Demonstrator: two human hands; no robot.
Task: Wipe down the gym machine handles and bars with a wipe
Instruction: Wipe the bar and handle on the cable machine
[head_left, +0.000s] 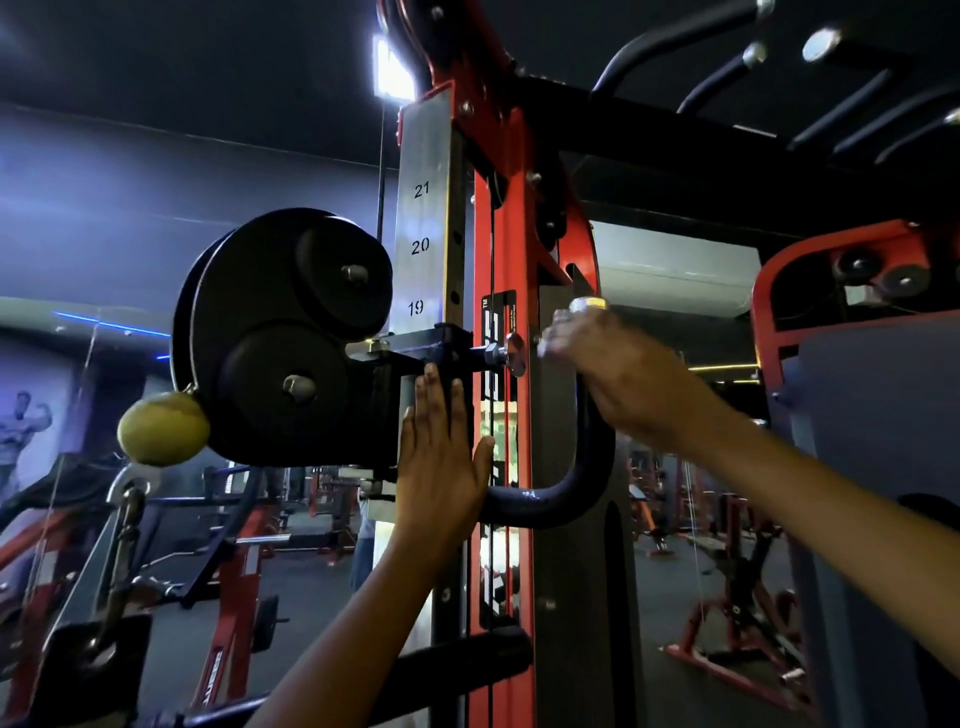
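A black U-shaped handle (550, 499) curves out from the red and grey upright (501, 519) of a cable machine. My right hand (613, 374) curls round the handle's upper arm, just below its shiny end cap (587, 304). A pale, blurred wipe (545, 344) shows at its fingertips, pressed against the handle. My left hand (441, 457) lies flat with straight fingers on the black pulley carriage (384, 395), beside the numbered steel column (423, 244). It holds nothing.
Black pulley wheels (291, 332) and a yellow ball stop (162, 428) hang left of the column. A silver adjustment knob (511, 353) sticks out between my hands. Pull-up grips (727, 67) arch overhead. A red frame (789, 291) stands right, with benches and racks behind.
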